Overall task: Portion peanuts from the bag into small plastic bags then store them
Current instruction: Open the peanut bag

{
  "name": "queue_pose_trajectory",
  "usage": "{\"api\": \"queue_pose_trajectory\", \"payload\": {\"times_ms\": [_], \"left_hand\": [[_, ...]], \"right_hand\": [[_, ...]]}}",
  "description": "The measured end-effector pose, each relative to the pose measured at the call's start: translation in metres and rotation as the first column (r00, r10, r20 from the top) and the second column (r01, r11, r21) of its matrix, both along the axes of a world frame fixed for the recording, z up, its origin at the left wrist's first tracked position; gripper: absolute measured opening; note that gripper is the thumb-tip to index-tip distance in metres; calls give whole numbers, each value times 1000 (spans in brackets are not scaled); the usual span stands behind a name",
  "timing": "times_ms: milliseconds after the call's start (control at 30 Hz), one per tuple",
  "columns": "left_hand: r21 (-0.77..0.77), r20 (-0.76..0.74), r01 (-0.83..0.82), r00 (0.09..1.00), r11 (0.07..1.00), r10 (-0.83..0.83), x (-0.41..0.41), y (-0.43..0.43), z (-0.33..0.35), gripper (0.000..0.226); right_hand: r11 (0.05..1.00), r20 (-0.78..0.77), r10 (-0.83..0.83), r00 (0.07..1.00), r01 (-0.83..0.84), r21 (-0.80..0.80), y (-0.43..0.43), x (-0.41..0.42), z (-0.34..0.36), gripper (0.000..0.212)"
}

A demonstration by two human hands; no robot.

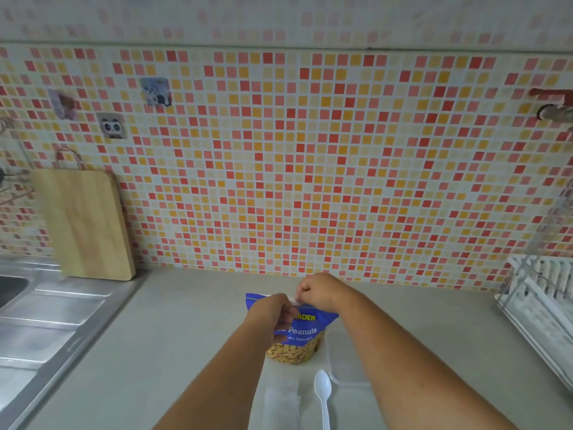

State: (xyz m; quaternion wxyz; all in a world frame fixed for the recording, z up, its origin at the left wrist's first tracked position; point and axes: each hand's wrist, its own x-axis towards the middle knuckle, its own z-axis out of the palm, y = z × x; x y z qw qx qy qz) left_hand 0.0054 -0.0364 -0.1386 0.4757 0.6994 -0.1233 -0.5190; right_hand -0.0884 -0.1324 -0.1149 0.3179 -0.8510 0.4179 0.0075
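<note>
A blue peanut bag (305, 332) with a clear window full of peanuts stands upright on the counter, near the wall. My left hand (273, 311) grips its upper left part. My right hand (316, 291) pinches the top edge at the right. A white plastic spoon (323, 395) lies on the counter in front of the bag. A small clear plastic bag (282, 401) lies left of the spoon, and another clear bag or container (347, 364) lies to the spoon's right, partly hidden under my right forearm.
A steel sink and drainboard (46, 330) fill the left side. A wooden cutting board (86, 225) leans on the tiled wall beside it. A white dish rack (542, 302) stands at the right edge of the beige counter (173, 352).
</note>
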Motion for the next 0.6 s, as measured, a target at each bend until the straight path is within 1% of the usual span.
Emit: {"api": "queue_pose_trajectory", "payload": {"times_ms": [67,133,267,367,433,533,600], "left_hand": [[-22,-2,-70,998,997,70,-3,-1,-2,28],[-48,-10,-137,991,989,136,-5,-2,-6,28],[-96,-11,-251,968,963,251,-5,-1,-11,28],[-120,22,-293,954,948,298,-6,0,-12,29],[-129,62,-292,951,948,302,-10,0,-13,29],[-146,91,-268,955,952,282,-20,3,-12,30],[-132,79,-248,962,960,260,-19,10,-13,25]], "right_hand": [[988,-102,57,993,-71,-136,3,3,-3,24],[956,-186,69,980,-118,-269,7,7,-7,22],[901,-225,57,973,-147,-408,17,13,-12,23],[873,-214,39,976,-137,-469,23,17,-14,25],[872,-194,-26,981,-73,-484,19,20,-13,28],[901,-148,-154,977,77,-428,8,15,-8,29],[907,-76,-146,986,103,-408,4,10,-11,23]]}}
